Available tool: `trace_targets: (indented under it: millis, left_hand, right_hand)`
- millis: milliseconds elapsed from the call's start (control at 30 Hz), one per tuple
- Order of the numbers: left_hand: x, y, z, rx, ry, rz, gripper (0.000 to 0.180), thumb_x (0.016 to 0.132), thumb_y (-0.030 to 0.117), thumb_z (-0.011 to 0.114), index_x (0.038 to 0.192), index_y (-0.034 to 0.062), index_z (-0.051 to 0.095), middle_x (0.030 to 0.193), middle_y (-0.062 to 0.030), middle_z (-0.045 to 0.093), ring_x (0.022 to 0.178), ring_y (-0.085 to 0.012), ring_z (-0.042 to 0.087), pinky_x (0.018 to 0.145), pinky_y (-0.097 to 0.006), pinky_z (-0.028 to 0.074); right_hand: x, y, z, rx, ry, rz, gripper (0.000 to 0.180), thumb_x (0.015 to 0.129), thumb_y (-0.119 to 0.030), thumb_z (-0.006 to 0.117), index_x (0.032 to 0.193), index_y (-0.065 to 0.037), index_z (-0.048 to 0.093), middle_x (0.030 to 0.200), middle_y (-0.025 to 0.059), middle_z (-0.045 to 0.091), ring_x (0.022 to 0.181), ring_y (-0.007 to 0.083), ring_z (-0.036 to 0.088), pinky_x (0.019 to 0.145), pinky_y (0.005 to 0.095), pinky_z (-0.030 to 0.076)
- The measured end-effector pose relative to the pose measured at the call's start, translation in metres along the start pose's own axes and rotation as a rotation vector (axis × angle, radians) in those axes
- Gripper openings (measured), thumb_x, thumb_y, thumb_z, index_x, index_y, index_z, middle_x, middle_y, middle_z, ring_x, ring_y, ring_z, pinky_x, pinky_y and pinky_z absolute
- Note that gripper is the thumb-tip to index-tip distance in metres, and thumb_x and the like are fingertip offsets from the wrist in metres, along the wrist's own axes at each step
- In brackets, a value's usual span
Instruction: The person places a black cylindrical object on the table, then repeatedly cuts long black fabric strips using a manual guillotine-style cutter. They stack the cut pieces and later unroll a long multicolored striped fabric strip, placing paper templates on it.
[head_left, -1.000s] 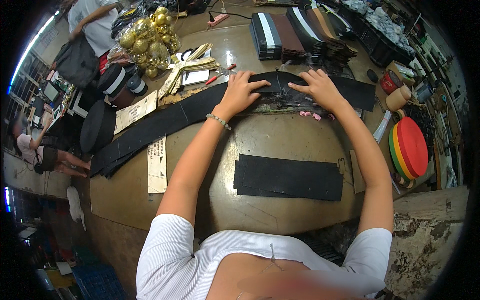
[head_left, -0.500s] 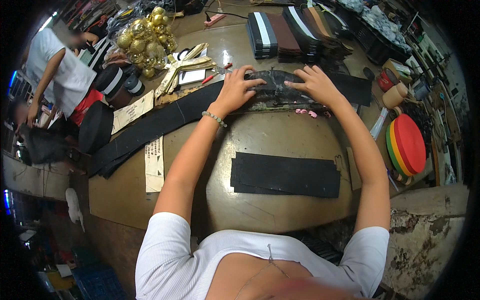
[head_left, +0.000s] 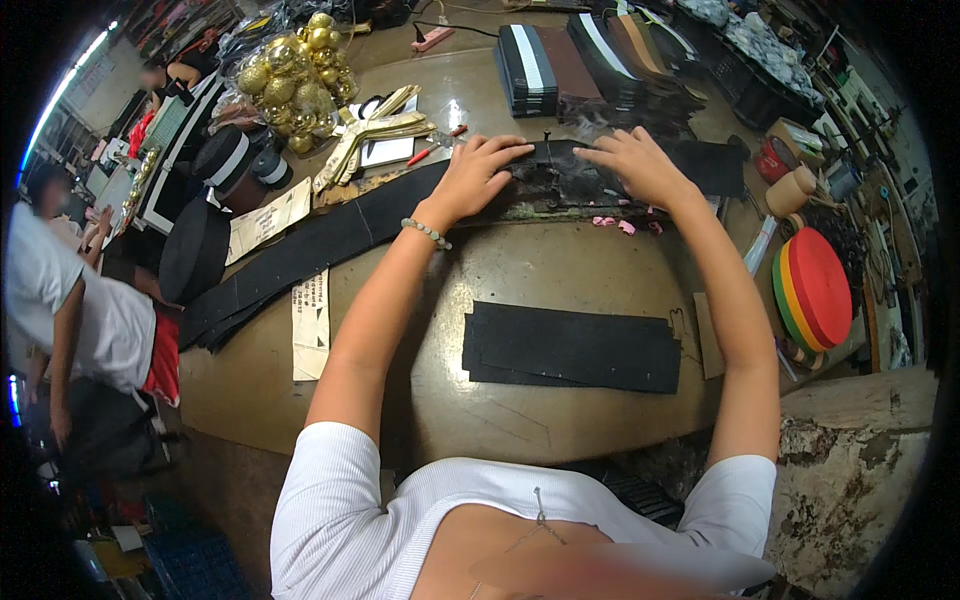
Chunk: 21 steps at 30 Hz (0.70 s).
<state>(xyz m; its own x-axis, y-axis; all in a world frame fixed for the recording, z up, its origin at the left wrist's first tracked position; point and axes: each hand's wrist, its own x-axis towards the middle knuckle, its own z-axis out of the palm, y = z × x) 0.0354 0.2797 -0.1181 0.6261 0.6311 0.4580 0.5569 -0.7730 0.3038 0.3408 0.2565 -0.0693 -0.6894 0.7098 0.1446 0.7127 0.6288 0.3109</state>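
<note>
A long black strip (head_left: 350, 228) runs from the left side of the table across a dark, worn block (head_left: 530, 200) to the far right. My left hand (head_left: 480, 180) lies on the strip at the block, fingers stretched to the right and thumb apart. On the other side of the block my right hand (head_left: 638, 168) rests on the strip, fingers spread over its far edge. Between the hands, a thin dark pin (head_left: 547, 134) stands at the strip's far edge. Closer to me lies a small stack of short black strips (head_left: 570, 347).
Paper patterns (head_left: 270, 222), a black roll (head_left: 193, 250) and gold balls (head_left: 290, 85) are at left. Stacked strips (head_left: 525, 75) stand at the back. To the right are coloured rolls (head_left: 822, 290). A person in a white shirt (head_left: 95, 310) is beside the table's left edge.
My left fingers have straightened and lowered onto the strip; my right hand has shifted slightly right. The pin has come into sight between them. The person at left has moved nearer along the table.
</note>
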Motion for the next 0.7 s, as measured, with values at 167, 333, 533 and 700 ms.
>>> trace_targets:
  millis: [167,333,533,700]
  left_hand:
    - [-0.006,-0.001,0.009,0.041,-0.076,-0.024,0.051,0.088,0.015,0.053,0.138,0.0211,0.056,0.142,-0.0006,0.05,0.119,-0.0284,0.046,0.105,-0.044,0.033]
    - [-0.008,-0.001,0.01,0.061,-0.072,-0.008,0.052,0.088,0.014,0.052,0.139,0.0223,0.054,0.143,-0.0002,0.05,0.118,-0.0287,0.046,0.105,-0.044,0.033]
    - [-0.011,0.001,0.009,0.047,-0.092,-0.007,0.053,0.087,0.014,0.052,0.139,0.0226,0.054,0.143,0.0003,0.051,0.117,-0.0292,0.046,0.103,-0.045,0.034]
    - [-0.014,0.002,0.006,0.005,-0.133,-0.023,0.055,0.087,0.015,0.045,0.141,0.0219,0.054,0.146,-0.0008,0.049,0.12,-0.0316,0.043,0.107,-0.045,0.03]
  right_hand:
    - [-0.002,-0.007,0.007,-0.03,-0.014,0.002,0.074,0.073,0.003,0.067,0.14,-0.026,0.054,0.115,0.0003,0.061,0.109,0.0208,0.055,0.093,0.0384,0.04]
    - [-0.005,-0.015,0.009,-0.125,-0.003,-0.005,0.07,0.077,0.0,0.066,0.14,-0.026,0.053,0.114,0.0002,0.06,0.107,0.0211,0.055,0.097,0.0384,0.04]
    - [-0.009,-0.029,0.013,-0.236,0.041,0.012,0.057,0.08,-0.009,0.063,0.136,-0.023,0.059,0.113,0.0002,0.059,0.108,0.0208,0.053,0.096,0.0359,0.039]
    - [-0.017,-0.041,0.013,-0.288,0.049,0.03,0.055,0.08,-0.012,0.063,0.134,-0.022,0.059,0.111,0.0008,0.059,0.107,0.0211,0.053,0.101,0.0383,0.038]
